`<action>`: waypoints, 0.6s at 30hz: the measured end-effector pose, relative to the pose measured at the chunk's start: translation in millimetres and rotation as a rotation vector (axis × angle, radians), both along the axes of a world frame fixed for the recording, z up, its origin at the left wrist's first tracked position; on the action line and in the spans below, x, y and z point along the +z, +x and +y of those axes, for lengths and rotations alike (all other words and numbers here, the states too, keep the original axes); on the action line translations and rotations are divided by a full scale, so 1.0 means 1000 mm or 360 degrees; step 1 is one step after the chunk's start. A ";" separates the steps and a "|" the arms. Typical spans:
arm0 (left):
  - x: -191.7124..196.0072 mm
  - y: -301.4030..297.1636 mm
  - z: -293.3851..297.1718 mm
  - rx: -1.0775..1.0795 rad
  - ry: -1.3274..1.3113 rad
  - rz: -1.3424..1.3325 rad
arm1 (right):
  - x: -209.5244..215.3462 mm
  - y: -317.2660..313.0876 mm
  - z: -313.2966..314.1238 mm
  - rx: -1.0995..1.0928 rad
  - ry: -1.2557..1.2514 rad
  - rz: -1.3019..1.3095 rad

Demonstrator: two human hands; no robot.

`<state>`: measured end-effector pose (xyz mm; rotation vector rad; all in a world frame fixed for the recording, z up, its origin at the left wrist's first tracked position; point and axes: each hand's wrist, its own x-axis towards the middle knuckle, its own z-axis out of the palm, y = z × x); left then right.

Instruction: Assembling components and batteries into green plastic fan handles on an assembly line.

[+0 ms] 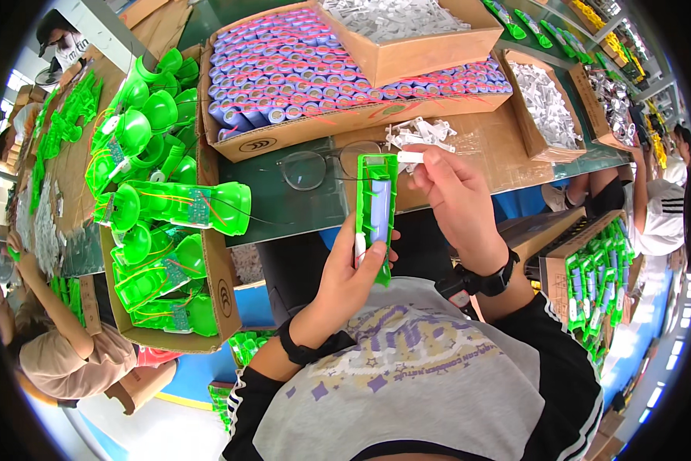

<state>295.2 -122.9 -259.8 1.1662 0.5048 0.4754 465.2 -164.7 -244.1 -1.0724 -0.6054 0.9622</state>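
Observation:
My left hand (351, 265) is closed round the lower part of a long green plastic housing (365, 192), held upright over the table's near edge. Inside the housing lies a purple cylindrical battery cell (379, 209), and a white piece (360, 247) shows at its left side by my thumb. Beside the housing's top end, my right hand (457, 200) pinches a small white plastic part (410, 157) between thumb and fingers. A loose pile of similar white parts (420, 134) lies on the table just beyond that hand. Eyeglasses (305, 170) rest left of the housing.
A carton of purple battery cells (284, 77) stands at the back, with a box of white parts (430, 54) on it. Left is a carton of green housings with wires (149, 203). Right stands another white-parts box (545, 107). Co-workers (72, 338) sit at both sides.

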 end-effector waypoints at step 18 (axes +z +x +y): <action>0.000 -0.001 -0.002 -0.0016 0.0064 0.0009 | 0.010 -0.010 0.010 -0.0008 -0.0262 -0.0080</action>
